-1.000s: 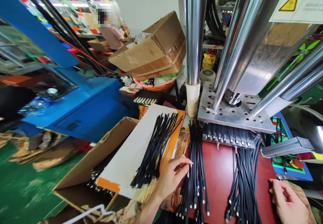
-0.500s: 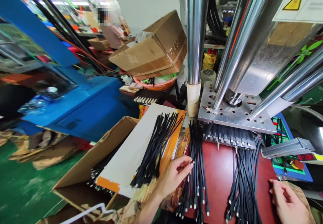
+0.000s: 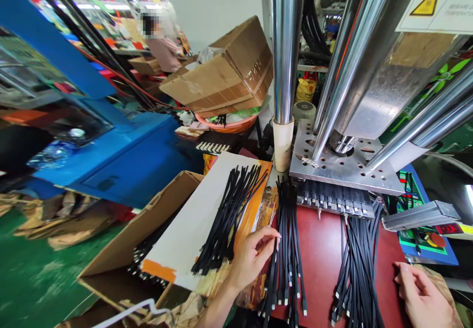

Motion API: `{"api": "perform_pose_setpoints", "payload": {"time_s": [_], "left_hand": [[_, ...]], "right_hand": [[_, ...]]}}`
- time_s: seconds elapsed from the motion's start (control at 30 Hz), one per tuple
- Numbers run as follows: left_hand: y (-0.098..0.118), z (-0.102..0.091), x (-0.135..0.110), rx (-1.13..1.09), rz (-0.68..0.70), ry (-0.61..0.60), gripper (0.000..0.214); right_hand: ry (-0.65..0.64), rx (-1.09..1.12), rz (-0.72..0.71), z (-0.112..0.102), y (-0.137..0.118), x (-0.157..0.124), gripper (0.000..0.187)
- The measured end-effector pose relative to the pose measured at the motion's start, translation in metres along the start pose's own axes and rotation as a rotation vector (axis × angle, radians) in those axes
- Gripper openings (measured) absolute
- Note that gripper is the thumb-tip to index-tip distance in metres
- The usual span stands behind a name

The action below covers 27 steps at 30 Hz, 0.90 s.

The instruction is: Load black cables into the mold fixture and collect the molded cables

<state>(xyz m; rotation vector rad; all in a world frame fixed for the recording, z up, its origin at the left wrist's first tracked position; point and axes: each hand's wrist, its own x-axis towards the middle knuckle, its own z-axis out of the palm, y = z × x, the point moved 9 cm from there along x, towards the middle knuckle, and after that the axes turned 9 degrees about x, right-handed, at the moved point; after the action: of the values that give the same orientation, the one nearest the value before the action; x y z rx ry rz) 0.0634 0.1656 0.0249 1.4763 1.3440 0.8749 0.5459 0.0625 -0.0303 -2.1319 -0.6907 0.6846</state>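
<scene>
My left hand [image 3: 254,254] is closed in a pinch on a black flat cable [image 3: 272,271], which hangs down from the fingertips. Beside it, a bundle of black cables [image 3: 290,239] with small metal plugs lies on the red tabletop [image 3: 318,249]. My right hand [image 3: 424,293] rests at the table's right side with its fingers curled in; nothing shows in them. Between the hands, a second cable bundle [image 3: 358,264] trails from the metal mold [image 3: 336,202] under the press plate [image 3: 340,165]. A row of plugs sits along that mold's front.
Left of the table, a white board [image 3: 177,239] carries more black cables [image 3: 231,217] over an open cardboard box [image 3: 111,264]. Press columns [image 3: 284,47] rise behind. A control panel [image 3: 432,242] stands at the right, a blue machine [image 3: 121,155] at the left. A person [image 3: 162,47] is far back.
The cable in my left hand ran up toward the mold's left end; now its upper end is down at my fingers. My left hand has shifted slightly left. My right hand has not moved.
</scene>
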Motion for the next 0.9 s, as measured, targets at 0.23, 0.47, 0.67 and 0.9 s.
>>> {"api": "perform_pose_setpoints", "payload": {"time_s": [0.23, 0.47, 0.67, 0.9], "left_hand": [[0.005, 0.012, 0.006, -0.065, -0.094, -0.1, 0.033], [0.005, 0.011, 0.002, -0.063, -0.035, -0.105, 0.03], [0.007, 0.007, -0.003, -0.082, 0.066, -0.086, 0.027], [0.002, 0.011, -0.002, -0.151, 0.009, -0.08, 0.028]], "right_hand": [[-0.007, -0.017, -0.016, 0.0, -0.001, 0.001, 0.062], [-0.013, 0.016, -0.027, 0.003, 0.001, 0.002, 0.063], [-0.01, 0.001, -0.041, 0.002, 0.007, 0.006, 0.06], [0.002, -0.008, -0.051, 0.0, 0.007, 0.005, 0.059]]}}
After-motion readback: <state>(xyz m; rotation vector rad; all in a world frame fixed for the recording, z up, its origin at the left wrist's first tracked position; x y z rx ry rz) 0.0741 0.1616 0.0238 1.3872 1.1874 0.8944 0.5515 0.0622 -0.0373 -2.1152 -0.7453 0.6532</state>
